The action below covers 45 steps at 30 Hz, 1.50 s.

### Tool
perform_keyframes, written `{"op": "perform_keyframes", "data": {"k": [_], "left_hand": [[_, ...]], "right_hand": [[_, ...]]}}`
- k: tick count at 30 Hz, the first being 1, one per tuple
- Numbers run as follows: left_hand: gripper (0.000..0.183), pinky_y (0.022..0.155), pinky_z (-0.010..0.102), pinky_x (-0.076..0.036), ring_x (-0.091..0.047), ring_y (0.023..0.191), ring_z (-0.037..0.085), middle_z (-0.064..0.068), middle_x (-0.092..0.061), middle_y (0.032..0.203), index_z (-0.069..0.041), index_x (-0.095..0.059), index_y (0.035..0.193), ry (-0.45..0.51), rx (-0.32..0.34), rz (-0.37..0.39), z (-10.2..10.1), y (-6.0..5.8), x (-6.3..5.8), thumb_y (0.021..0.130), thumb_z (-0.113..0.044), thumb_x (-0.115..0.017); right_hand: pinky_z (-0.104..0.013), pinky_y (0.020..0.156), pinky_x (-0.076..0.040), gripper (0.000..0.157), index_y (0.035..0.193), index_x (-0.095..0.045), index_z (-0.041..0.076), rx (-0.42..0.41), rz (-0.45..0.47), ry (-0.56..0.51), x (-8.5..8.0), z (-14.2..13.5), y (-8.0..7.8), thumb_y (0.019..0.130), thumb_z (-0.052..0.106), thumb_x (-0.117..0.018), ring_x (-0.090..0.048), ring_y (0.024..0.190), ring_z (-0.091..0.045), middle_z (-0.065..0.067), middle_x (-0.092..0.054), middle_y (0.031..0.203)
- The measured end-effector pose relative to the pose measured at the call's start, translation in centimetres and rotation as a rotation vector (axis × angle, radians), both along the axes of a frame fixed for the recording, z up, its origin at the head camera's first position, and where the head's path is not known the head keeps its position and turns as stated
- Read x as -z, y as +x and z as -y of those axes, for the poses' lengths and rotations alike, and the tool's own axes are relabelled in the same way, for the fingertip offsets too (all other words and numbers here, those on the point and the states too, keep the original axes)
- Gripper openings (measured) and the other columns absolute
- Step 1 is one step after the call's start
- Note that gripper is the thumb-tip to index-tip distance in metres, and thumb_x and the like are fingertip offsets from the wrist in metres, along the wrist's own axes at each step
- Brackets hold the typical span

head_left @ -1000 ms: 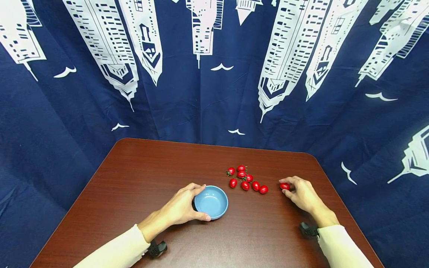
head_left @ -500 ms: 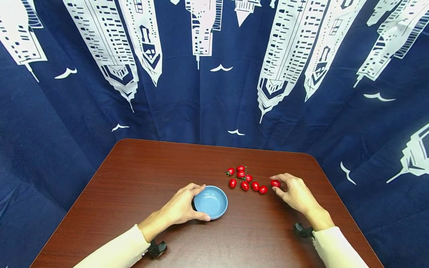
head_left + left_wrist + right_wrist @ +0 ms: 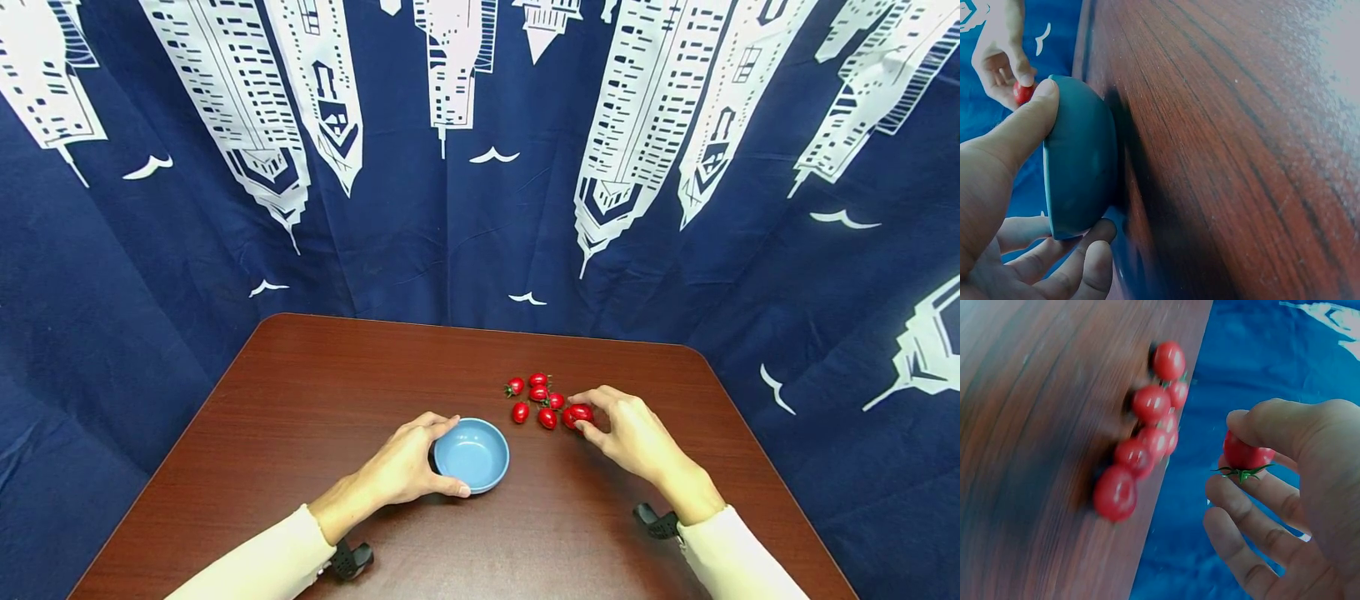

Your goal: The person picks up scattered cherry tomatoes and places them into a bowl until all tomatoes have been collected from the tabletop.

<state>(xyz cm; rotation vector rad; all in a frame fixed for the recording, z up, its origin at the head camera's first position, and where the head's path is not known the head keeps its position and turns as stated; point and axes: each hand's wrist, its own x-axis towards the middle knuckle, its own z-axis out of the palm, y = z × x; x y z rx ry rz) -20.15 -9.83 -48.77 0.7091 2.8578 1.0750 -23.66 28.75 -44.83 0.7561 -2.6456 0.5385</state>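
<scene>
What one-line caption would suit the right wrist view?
Right hand pinching a green-topped cherry tomato, with more tomatoes clustered on the brown table.

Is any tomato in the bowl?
No, the head view shows the bowl bare inside, with one tomato in the right hand and the other tomatoes on the table.

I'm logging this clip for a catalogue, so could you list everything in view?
Table: 1, reddish brown, lower part of the head view.
Cloth: 1, dark blue with white building and bird shapes, behind the table.
Loose tomatoes: at least 7, red, right of the table's middle; more may be hidden.
Bowl: 1, light blue, left of the loose tomatoes.
Held tomato: 1, red with green leaves, in the pinch.
Wrist devices: 2, black, one per wrist.
Sleeves: 2, cream, on both forearms.
Left hand: 1, bare, gripping the bowl.
Right hand: 1, bare, pinching the held tomato.
</scene>
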Motion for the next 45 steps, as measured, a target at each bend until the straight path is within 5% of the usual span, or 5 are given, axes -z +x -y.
{"op": "perform_keyframes", "data": {"k": [15,24,29,33,45], "left_hand": [[0.114,0.119,0.056,-0.06,-0.072,0.139,0.034,0.012,-0.074,0.151,0.0,-0.063,0.165,0.001,-0.002,0.0,0.0,-0.1,0.2,0.073,-0.046,-0.113],[0.113,0.118,0.055,-0.061,-0.073,0.137,0.033,0.012,-0.074,0.151,-0.001,-0.064,0.165,-0.002,-0.001,-0.003,0.0,-0.2,0.2,0.074,-0.047,-0.113],[0.113,0.117,0.055,-0.062,-0.073,0.137,0.034,0.013,-0.074,0.151,0.0,-0.063,0.165,-0.002,0.003,0.004,-0.1,-0.3,0.2,0.075,-0.047,-0.113],[0.112,0.119,0.056,-0.061,-0.072,0.139,0.035,0.012,-0.073,0.154,-0.001,-0.063,0.166,0.008,-0.001,0.03,-0.1,-0.2,0.1,0.076,-0.046,-0.112],[0.111,0.119,0.057,-0.06,-0.072,0.138,0.034,0.01,-0.073,0.151,0.0,-0.063,0.165,0.018,0.017,0.025,0.1,-0.3,0.2,0.078,-0.049,-0.11]], "right_hand": [[-0.031,0.076,-0.063,0.038,0.128,-0.085,0.018,-0.112,-0.012,0.054,-0.5,5.2,0.9,0.094,0.011,-0.098,-0.072,0.088,-0.014,0.006,-0.081,0.111],[-0.032,0.077,-0.065,0.037,0.132,-0.084,0.022,-0.178,0.042,0.098,-0.5,8.1,1.1,0.097,0.016,-0.095,-0.075,0.094,-0.013,0.002,-0.083,0.125],[-0.034,0.084,-0.07,0.035,0.134,-0.085,0.018,-0.254,0.076,0.095,-0.7,9.8,1.1,0.1,0.017,-0.093,-0.08,0.107,-0.016,0.002,-0.083,0.127],[-0.026,0.084,-0.068,0.033,0.132,-0.085,0.015,-0.316,0.086,0.095,-0.7,11.0,1.0,0.1,0.015,-0.093,-0.079,0.101,-0.016,0.001,-0.08,0.123],[-0.027,0.076,-0.066,0.034,0.134,-0.084,0.02,-0.33,0.111,0.171,0.0,13.3,1.1,0.101,0.022,-0.092,-0.08,0.096,-0.018,0.003,-0.078,0.12]]}}
